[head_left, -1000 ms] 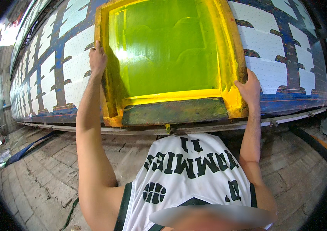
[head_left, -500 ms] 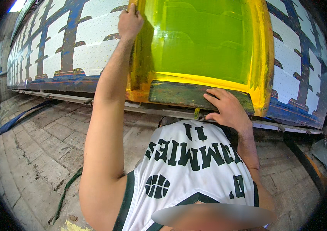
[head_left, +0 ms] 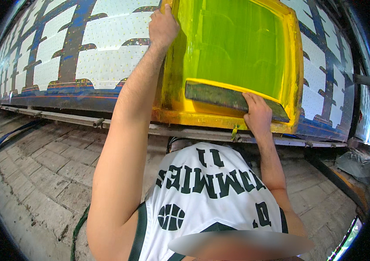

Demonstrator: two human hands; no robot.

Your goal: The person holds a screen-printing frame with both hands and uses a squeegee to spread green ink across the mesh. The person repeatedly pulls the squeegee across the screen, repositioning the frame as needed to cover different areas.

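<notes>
A screen printing frame, smeared with yellow ink, holds a yellow-green mesh. My left hand grips the frame's left side with bent fingers, far from me. Across the mesh's near end lies a long dark squeegee, tilted, its right end closer to me. Fingers of my right hand rest over its right part, with the thumb side hidden behind it. Yellow ink runs along the squeegee's far edge.
Printed white pieces with dark ends cover the long table on both sides of the frame. A metal rail runs along its near edge. Below are a brick floor, a blue strap and a clear plastic bag.
The squeegee has moved off the frame's near bar, farther onto the mesh, and stands more steeply. My right hand has moved with it. My left hand still holds the frame; the view has shifted.
</notes>
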